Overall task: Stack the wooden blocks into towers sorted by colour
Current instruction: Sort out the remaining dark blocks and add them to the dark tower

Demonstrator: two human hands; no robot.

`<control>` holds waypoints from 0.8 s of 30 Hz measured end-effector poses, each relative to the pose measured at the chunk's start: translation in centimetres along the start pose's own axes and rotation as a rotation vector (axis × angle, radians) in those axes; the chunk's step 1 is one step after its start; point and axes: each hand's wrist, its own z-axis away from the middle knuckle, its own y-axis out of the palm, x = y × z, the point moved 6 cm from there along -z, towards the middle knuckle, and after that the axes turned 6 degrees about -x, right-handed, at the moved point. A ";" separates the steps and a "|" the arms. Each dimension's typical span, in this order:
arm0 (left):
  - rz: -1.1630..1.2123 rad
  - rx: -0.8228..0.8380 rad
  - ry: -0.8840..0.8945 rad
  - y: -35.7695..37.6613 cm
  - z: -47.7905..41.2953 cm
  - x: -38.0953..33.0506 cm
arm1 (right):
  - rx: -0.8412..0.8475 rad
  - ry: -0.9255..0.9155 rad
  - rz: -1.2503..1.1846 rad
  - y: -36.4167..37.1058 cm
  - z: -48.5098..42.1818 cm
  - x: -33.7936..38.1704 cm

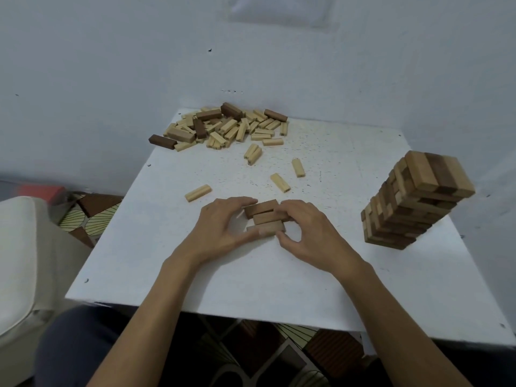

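Centre of frame, near half of the white bench: three brown blocks lie flat, side by side, long sides touching, forming one row.

Your left hand comes in from the lower left with the forearm angled up and to the right and the wrist low over the bench. Its grip is a wide pinch on the row: the fingers reach over to the far block's left end and the thumb presses on the nearest block's left end.

Your right hand comes in from the lower right, mirroring the other. Its fingers are curled over the blocks' right ends, and the thumb and forefinger bend into a ring at the near block's corner. That grip is closed on the row too. The row sits on the bench between both hands.

Right side of frame: a mixed tower of pale and dark blocks stands well apart from your hands, many layers high.

Upper centre, at the far edge of the bench against the wall: a loose pile, mostly pale blocks with a few dark ones on top. One dark block lies at the pile's left end, overhanging the bench edge.

Between the pile and your hands lie scattered pale blocks: one is just left of your left hand, and two lie beyond your right hand.
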 end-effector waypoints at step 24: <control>-0.047 -0.013 0.008 1.0 -0.1 0.0 | 0.041 0.123 0.039 0.3 0.5 -1.1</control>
